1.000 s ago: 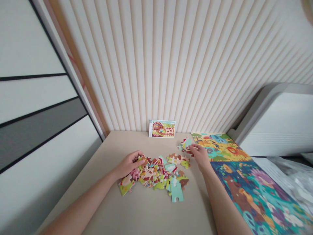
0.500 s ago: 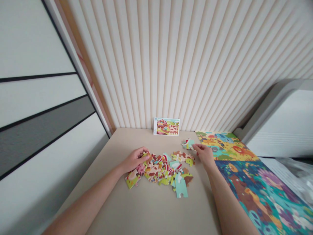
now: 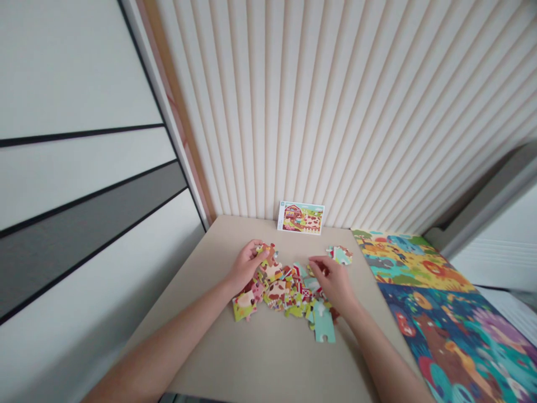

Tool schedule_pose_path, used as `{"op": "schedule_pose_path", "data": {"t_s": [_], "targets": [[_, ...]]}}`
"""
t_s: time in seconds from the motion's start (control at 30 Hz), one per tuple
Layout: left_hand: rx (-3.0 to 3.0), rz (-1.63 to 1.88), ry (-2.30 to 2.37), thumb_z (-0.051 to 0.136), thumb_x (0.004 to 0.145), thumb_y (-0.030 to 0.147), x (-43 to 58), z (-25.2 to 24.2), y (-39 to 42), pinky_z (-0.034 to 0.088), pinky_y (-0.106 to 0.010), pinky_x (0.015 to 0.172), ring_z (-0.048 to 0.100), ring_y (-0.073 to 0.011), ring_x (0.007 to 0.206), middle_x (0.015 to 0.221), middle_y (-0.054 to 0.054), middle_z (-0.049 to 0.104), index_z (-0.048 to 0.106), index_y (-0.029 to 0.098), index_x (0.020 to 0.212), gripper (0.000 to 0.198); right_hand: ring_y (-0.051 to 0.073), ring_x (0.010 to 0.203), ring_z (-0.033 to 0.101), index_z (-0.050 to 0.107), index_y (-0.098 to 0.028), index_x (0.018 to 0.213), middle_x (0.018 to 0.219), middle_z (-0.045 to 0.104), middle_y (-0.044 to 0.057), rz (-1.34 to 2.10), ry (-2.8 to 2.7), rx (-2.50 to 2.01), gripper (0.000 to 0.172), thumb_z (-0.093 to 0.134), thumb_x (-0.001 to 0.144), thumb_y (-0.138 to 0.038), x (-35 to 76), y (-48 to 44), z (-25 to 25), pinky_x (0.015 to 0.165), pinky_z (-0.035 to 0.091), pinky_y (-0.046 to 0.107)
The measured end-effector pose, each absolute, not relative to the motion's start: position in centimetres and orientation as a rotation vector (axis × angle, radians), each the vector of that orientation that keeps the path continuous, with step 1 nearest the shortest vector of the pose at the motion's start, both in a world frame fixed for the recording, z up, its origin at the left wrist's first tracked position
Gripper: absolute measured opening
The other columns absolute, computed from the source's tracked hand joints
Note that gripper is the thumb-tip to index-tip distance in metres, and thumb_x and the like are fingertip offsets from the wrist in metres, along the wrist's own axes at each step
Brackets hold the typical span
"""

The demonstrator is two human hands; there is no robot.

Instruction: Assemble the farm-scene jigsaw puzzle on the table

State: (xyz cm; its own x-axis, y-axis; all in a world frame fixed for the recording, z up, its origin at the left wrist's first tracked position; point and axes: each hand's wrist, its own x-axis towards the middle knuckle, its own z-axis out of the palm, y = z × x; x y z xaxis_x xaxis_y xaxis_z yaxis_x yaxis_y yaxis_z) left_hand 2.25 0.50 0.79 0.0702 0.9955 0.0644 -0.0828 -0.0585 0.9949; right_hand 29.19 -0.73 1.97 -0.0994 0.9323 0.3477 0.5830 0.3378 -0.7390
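A loose heap of jigsaw puzzle pieces (image 3: 283, 285) lies on the beige table (image 3: 268, 352), showing cow-spot, red barn and green patterns. My left hand (image 3: 246, 267) rests at the heap's upper left, its fingers curled against the pieces. My right hand (image 3: 332, 282) hangs over the heap's right side, fingers bunched. Whether either hand grips a piece is hidden. A mint-green puzzle piece (image 3: 324, 327) lies below my right hand. A small cluster of pieces (image 3: 342, 255) sits just above that hand, not touching it.
A farm picture card (image 3: 300, 218) leans against the ribbed cream wall (image 3: 293, 112) at the table's back. A large, colourful animal puzzle (image 3: 423, 296) lies along the right side. A white-and-grey panelled surface (image 3: 84, 184) rises left of the table.
My right hand has moved left and down, from the small cluster to above the heap. The view has turned, shifting the whole scene rightward in the picture. My left hand remains at the heap.
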Motion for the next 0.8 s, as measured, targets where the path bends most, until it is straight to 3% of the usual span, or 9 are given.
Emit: {"op": "schedule_pose_path", "data": {"t_s": [0.17,0.33,0.53,0.7,0.8], "targets": [[1.096,1.338,0.963,0.072,0.083,0.053,3.4,1.3,-0.2,0.052,-0.026,0.064,0.067,-0.0158,0.068,0.081,0.001,0.069,0.047,0.023,0.110,0.047,0.021,0.086,0.062,0.071,-0.024,0.110,0.096,0.072,0.006,0.631,-1.977,-1.186,0.029,0.056,0.096,-0.044,25.4,-3.4,2.5,0.080,0.046,0.032],[1.083,1.298,0.898,0.072,0.085,0.048,4.4,2.0,-1.5,0.049,-0.023,0.063,0.066,-0.0140,0.068,0.083,0.001,0.068,0.047,0.023,0.108,0.042,0.016,0.066,0.052,0.061,-0.020,0.075,0.067,0.060,0.000,0.785,-1.942,-1.206,0.034,0.054,0.096,-0.046,24.6,-3.8,1.9,0.064,0.038,0.026],[1.117,1.266,0.908,0.068,0.088,0.051,4.5,2.1,-2.0,0.055,-0.030,0.077,0.071,-0.0186,0.081,0.087,-0.002,0.070,0.050,0.022,0.105,0.038,0.012,0.058,0.042,0.056,-0.019,0.073,0.062,0.049,-0.003,0.978,-1.663,-1.193,0.038,0.056,0.094,-0.051,25.8,-2.6,1.5,0.055,0.032,0.024],[1.071,1.249,0.962,0.069,0.085,0.056,4.5,1.8,-1.8,0.053,-0.025,0.056,0.070,-0.0182,0.068,0.085,-0.002,0.071,0.051,0.022,0.109,0.046,0.013,0.061,0.045,0.062,-0.018,0.079,0.066,0.053,-0.002,1.064,-1.539,-1.153,0.040,0.058,0.092,-0.056,26.7,-1.8,1.9,0.056,0.032,0.025],[1.075,1.256,0.939,0.070,0.085,0.053,4.7,1.6,-1.9,0.056,-0.026,0.060,0.071,-0.0180,0.072,0.091,-0.004,0.072,0.052,0.021,0.114,0.046,0.014,0.062,0.047,0.064,-0.018,0.080,0.065,0.054,-0.001,1.091,-1.514,-1.135,0.039,0.059,0.091,-0.055,26.9,-1.7,1.9,0.057,0.034,0.025]]}}
